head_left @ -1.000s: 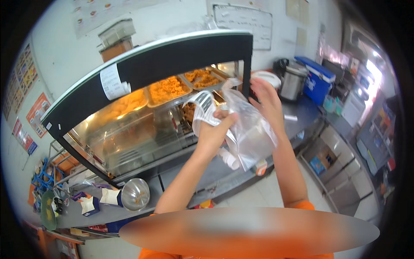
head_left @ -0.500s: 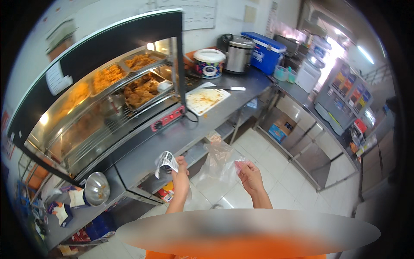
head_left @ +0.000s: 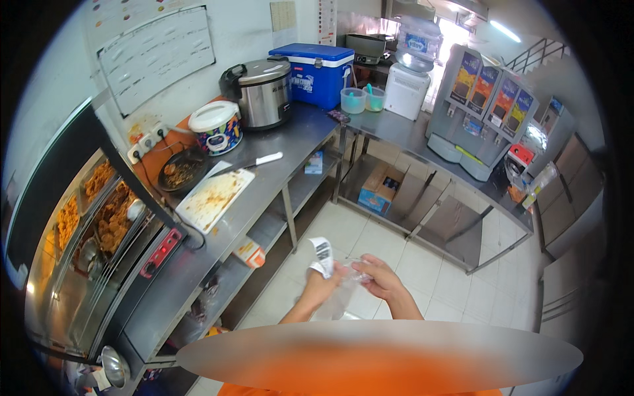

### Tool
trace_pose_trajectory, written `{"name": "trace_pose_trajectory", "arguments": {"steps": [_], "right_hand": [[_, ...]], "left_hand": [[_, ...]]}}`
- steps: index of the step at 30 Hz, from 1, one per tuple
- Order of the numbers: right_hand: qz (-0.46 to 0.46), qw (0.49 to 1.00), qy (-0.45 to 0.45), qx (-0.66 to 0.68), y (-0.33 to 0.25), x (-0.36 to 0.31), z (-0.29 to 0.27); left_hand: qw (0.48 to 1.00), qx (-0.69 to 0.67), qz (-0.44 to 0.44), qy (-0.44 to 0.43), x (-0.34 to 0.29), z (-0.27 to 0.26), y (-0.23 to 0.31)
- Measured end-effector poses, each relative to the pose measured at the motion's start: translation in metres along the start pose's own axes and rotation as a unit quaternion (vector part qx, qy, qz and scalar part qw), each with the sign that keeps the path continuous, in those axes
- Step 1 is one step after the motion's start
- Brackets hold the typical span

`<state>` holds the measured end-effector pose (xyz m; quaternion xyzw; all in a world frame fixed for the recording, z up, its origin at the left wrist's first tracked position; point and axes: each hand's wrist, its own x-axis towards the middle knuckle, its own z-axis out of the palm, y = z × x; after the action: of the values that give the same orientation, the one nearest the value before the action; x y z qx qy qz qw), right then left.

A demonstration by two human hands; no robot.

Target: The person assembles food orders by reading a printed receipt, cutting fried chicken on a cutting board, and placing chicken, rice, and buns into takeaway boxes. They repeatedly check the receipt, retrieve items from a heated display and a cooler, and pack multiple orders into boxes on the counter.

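Observation:
A curled white paper receipt (head_left: pixel 321 257) with dark print sticks up from my left hand (head_left: pixel 321 285), whose fingers are closed on it. My right hand (head_left: pixel 379 278) pinches the top of a clear plastic bag (head_left: pixel 338 298), close to the fingertips of my left hand. The bag hangs between both hands over the tiled floor. Its lower part is cut off by the blurred area. Whether the left fingers also grip the bag's edge is hard to make out.
To the left stands a heated display case (head_left: pixel 99 218) with fried food. On the steel counter are a stained cutting board (head_left: pixel 214 200), a knife (head_left: pixel 254 162), a dark pan (head_left: pixel 181 170), cookers and a blue cooler box (head_left: pixel 312 76). A drink dispenser (head_left: pixel 479 109) stands on the right counter.
My view has turned right, away from the display case. My hands have come together, and the plastic bag, spread out before, is now gathered between them. The receipt stays in my left hand.

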<state>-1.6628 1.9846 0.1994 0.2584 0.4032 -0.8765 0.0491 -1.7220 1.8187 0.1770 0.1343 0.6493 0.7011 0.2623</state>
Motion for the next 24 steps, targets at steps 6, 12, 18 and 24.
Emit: {"name": "trace_pose_trajectory", "arguments": {"steps": [6,12,18,24], "right_hand": [[-0.52,0.617,0.039,-0.589,-0.072,0.055,-0.006],[-0.182,0.603,0.104,-0.77,-0.16,0.179,-0.011],[-0.472,0.634,0.052,-0.61,-0.243,0.337,-0.025],[-0.034,0.947,-0.129,-0.293,-0.277,0.487,-0.06]], "left_hand": [[0.934,0.311,0.172,0.043,0.13,0.015,0.017],[0.912,0.391,0.113,-0.055,0.301,0.023,0.037],[0.927,0.348,0.111,-0.092,0.492,0.021,0.064],[0.865,0.451,0.081,-0.205,0.629,0.028,0.092]]}}
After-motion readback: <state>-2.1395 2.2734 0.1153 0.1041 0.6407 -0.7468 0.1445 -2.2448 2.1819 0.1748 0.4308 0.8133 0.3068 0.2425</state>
